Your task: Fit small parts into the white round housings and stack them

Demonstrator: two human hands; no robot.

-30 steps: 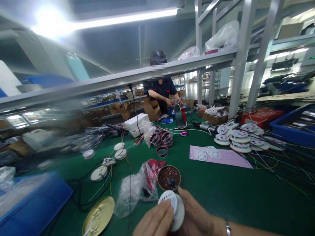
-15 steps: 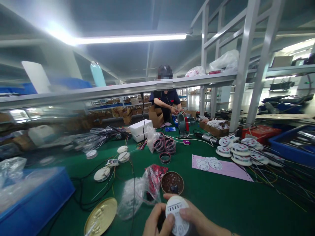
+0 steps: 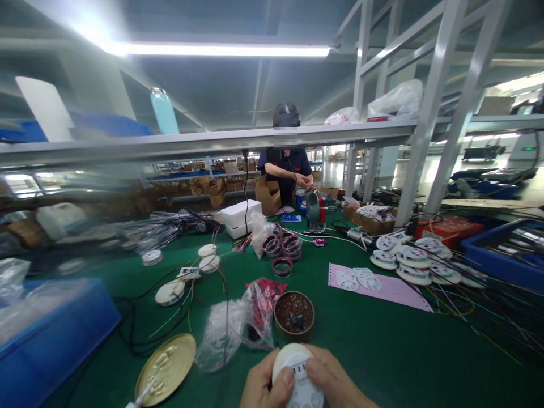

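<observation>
A round white power socket unit (image 3: 302, 391), its label printed with a row of small dark slots and several socket faces, sits between my two hands near the bottom edge. My left hand (image 3: 264, 381) wraps its left side, thumb pressed on the label. From the right, my right hand (image 3: 334, 377) grips the other side, its thumb on the upper face. Just beyond stands a round tin (image 3: 294, 311) of brown contents with small dark pieces inside. Left of it lies a clear plastic bag (image 3: 227, 331) beside a red bag (image 3: 264, 303).
A gold lid (image 3: 181, 362) with white paste and a stick lies lower left, near a blue bin (image 3: 63, 340). Wired white discs (image 3: 170, 292) lie behind. At right are a pink sheet (image 3: 393, 296) with labels and stacked round units (image 3: 413, 258). Across the table a person (image 3: 285, 164) works.
The view has tilted and shifted a little. My thumbs have moved up the socket unit's face toward the row of slots, and both hands still hold it.
</observation>
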